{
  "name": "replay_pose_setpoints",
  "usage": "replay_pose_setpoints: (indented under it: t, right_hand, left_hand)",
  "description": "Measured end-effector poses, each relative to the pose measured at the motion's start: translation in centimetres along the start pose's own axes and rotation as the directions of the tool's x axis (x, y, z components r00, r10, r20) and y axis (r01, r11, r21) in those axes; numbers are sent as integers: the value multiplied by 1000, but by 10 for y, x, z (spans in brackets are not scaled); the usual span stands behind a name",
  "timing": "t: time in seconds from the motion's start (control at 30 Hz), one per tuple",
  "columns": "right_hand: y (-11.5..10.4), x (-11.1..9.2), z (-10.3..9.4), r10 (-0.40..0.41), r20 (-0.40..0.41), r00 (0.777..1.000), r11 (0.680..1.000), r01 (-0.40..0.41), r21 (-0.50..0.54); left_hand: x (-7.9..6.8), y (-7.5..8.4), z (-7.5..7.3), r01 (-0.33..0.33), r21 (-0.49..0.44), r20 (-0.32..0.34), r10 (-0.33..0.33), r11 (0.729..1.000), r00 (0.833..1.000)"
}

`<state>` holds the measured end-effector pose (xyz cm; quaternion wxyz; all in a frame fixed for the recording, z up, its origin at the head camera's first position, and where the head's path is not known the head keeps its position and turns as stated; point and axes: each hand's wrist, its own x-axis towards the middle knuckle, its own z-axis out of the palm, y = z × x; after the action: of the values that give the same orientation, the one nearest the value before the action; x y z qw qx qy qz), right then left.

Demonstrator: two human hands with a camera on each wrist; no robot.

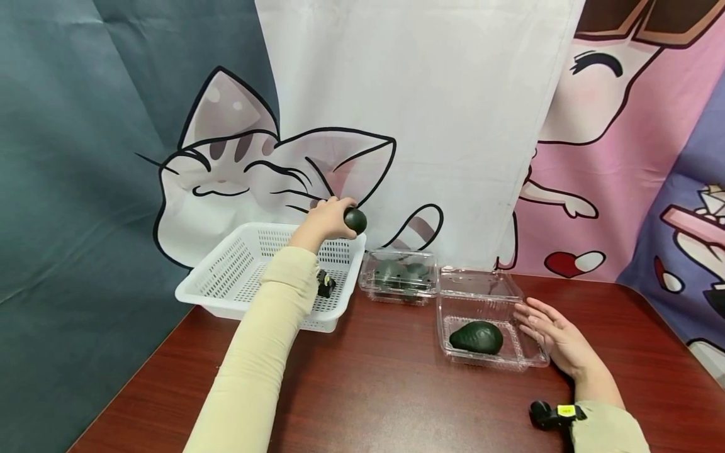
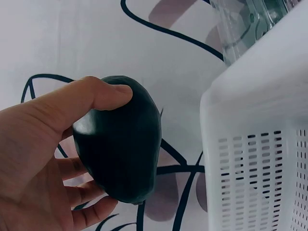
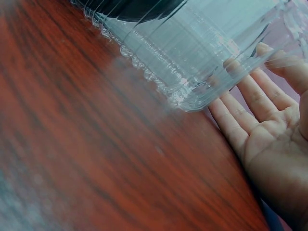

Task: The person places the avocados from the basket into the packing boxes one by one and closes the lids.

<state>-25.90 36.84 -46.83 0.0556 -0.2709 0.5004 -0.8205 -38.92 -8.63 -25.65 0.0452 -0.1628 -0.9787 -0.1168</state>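
A dark green avocado point(image 1: 355, 221) is held in my left hand point(image 1: 330, 219), raised by the right back corner of the white basket point(image 1: 189, 292). The left wrist view shows the thumb laid over this avocado point(image 2: 122, 149) and the other fingers behind it. On the right, my right hand point(image 1: 557, 333) rests with extended fingers against the side of an open clear plastic box point(image 1: 512, 345). One avocado point(image 1: 477, 338) lies in that box, toward its front. The right wrist view shows the fingers at the box's corner point(image 3: 187, 98).
A closed clear box point(image 1: 396, 294) with avocados point(image 1: 391, 274) inside stands between the basket and the open box. The brown wooden table point(image 1: 385, 384) carries everything. A printed cloth point(image 1: 453, 126) hangs close behind.
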Motion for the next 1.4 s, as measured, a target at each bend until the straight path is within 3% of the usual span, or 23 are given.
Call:
replay_pose_setpoints:
  t: [0.53,0.87,1.4]
  right_hand:
    - [2,-2,-2,-19,28,999,999,18,30]
    - [1,-2,-2,-21,28,999,999,20,30]
    - [1,0,-1,-5,-4,1000,1000,5,-8]
  left_hand:
    - [0,15,6,-16,-3,-55,15,1000,998]
    - [-3,32,4,-67,13,-80,68,998,995]
    - [-2,44,10,-86,33,-82,89,996,993]
